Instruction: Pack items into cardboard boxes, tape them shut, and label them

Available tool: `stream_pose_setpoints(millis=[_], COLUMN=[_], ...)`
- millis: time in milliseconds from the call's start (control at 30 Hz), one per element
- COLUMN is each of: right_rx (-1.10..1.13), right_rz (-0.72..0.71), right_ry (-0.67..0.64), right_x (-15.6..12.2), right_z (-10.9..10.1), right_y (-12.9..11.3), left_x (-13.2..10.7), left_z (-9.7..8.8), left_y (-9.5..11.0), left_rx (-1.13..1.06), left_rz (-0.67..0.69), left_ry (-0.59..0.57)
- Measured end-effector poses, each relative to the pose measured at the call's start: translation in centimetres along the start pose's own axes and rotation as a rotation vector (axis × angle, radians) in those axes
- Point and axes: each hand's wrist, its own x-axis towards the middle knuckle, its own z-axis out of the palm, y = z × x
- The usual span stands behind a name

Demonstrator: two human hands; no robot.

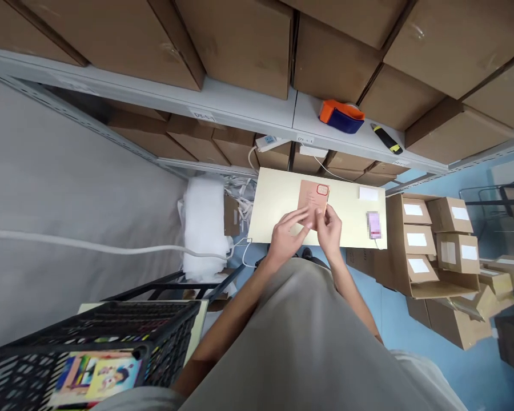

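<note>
Our left hand [286,235] has its fingers stretched out and its thumb spread away from them, laid over the lower left of a pink booklet [312,195]; how firmly it presses we cannot tell. Our right hand [329,227] pinches the booklet's lower right edge, thumb on the front. Both hands touch it, so neither is nearer; most of it lies beyond our fingertips, its long axis running away from us toward the shelf [248,125]. The booklet is above the cream table [274,194], with a white slip [368,194] and a phone [373,224] to its right.
</note>
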Motion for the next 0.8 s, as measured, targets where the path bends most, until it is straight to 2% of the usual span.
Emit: stream_pose_setpoints(millis=[67,133,233,333,400,567,600,667,733,800], right_rx=[0.052,0.105,0.159,0.172,0.162,-0.064,-0.082,-0.044,0.02,0.066], right_rz=[0.02,0.056,0.095,0.106,0.107,-0.031,-0.05,-0.055,-0.04,-0.016], right_ry=[-0.02,-0.043,-0.053,-0.047,-0.022,0.237,0.219,0.099,0.003,-0.006], right_x=[0.2,0.1,-0.4,-0.7,-0.7,-0.6,-0.6,-0.7,-0.5,0.1], right_z=[0.0,0.1,0.4,0.7,0.7,1.4,1.7,2.3,2.4,1.8], right_y=[-0.1,-0.3,-0.4,-0.1,0.4,0.9,0.8,0.3,-0.2,-0.4], left_x=[0.8,1.7,2.7,3.1,3.3,3.5,3.5,3.3,3.1,3.0], left_z=[-1.5,-2.7,-3.7,-4.0,-3.9,-3.3,-3.0,-2.1,-0.9,0.6], left_y=[-1.0,-1.9,-2.4,-2.2,-2.0,-1.1,-0.7,0.3,1.4,2.5], left_rx=[-0.087,-0.264,-0.553,-0.635,-0.613,-0.422,-0.378,-0.295,-0.194,-0.086], left_rz=[-0.148,-0.341,-0.577,-0.647,-0.613,-0.413,-0.367,-0.267,-0.145,-0.023], left_ry=[0.072,0.077,-0.088,-0.141,-0.104,0.087,0.117,0.143,0.111,0.057])
